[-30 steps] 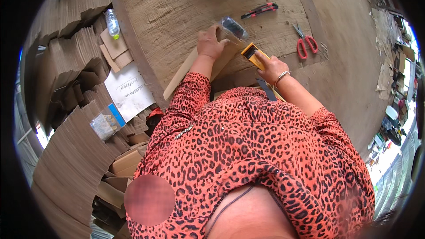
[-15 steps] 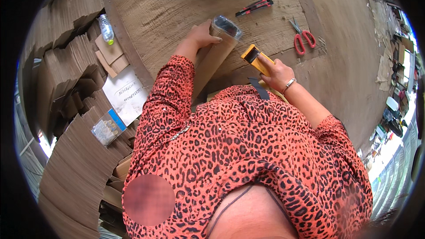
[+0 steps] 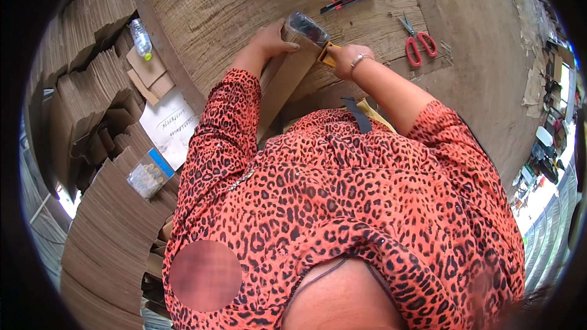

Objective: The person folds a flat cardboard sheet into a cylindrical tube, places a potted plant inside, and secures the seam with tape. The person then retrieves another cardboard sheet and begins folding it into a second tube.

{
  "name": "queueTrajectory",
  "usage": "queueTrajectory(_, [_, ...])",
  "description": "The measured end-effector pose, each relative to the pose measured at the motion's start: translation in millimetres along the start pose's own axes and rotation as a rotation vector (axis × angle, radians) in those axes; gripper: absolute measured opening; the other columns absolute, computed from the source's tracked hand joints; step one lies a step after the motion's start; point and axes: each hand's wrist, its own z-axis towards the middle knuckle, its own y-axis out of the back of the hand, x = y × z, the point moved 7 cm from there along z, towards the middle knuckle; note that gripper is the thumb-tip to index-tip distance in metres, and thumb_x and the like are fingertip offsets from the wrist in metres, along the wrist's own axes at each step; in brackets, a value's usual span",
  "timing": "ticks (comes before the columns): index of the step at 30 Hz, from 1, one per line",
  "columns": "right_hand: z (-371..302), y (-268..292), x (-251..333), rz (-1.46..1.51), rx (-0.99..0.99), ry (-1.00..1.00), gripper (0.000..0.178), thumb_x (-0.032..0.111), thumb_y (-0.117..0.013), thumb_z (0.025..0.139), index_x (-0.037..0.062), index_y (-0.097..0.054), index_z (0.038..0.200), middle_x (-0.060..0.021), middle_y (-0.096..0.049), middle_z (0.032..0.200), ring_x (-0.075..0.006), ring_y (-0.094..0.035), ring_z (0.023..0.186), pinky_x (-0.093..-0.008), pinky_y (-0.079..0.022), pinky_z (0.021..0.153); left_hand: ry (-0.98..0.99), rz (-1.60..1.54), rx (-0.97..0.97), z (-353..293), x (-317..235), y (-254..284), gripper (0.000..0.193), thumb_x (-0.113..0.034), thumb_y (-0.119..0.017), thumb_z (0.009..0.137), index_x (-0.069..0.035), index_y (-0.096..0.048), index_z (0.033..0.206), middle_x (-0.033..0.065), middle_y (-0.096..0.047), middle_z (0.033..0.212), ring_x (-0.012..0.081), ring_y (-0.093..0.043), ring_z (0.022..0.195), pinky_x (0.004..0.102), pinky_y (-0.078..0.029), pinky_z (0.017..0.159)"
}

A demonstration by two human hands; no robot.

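Two hands at work on one long folded cardboard piece (image 3: 287, 76), propped from the table (image 3: 232, 6) edge toward the body. Left hand (image 3: 269, 40) pressed flat along its upper end, fingers spread, not clamped. Right hand (image 3: 345, 60) closed in a firm grip on a yellow-handled tool (image 3: 326, 54), probably a tape dispenser with a clear roll (image 3: 309, 25) at its head, set against the cardboard's top. Best to hold the piece steady with the left palm and draw the tool straight along the seam. Scissors (image 3: 416, 41) and a red-black knife (image 3: 348, 0) lying well apart, further up the table.
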Motion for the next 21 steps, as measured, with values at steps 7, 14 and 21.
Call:
queueTrajectory(7, [32,-8,-9,0.166,0.09,-0.023,0.049,0.026,-0.06,0.081,0.0226,-0.058,0.131,-0.0112,-0.065,0.124,-0.0277,-0.062,0.115,-0.0395,-0.051,0.095,-0.041,-0.123,0.128,5,-1,12,0.094,-0.032,-0.085,0.064,-0.002,-0.042,0.143,0.0189,-0.057,0.134,0.0299,-0.053,0.125,0.0351,-0.04,0.105])
queueTrajectory(14, [16,-8,-53,0.404,-0.139,-0.109,0.057,0.032,-0.066,0.078,0.0006,-0.05,0.122,-0.0216,-0.068,0.106,-0.0332,-0.068,0.096,-0.0419,-0.054,0.081,0.059,-0.205,0.169,20,45,12,0.104,-0.032,-0.087,0.065,-0.001,-0.033,0.148,0.0173,-0.045,0.146,0.0304,-0.041,0.137,0.0359,-0.031,0.113])
queueTrajectory(21, [-4,10,-39,0.026,-0.618,0.133,0.021,0.015,-0.062,0.076,0.0101,-0.067,0.095,-0.0129,-0.061,0.104,-0.031,-0.062,0.099,-0.0426,-0.052,0.081,0.092,-0.119,0.227,0,46,36,0.104,-0.031,-0.089,0.059,0.001,-0.039,0.145,0.0187,-0.05,0.142,0.0299,-0.046,0.132,0.0362,-0.035,0.11])
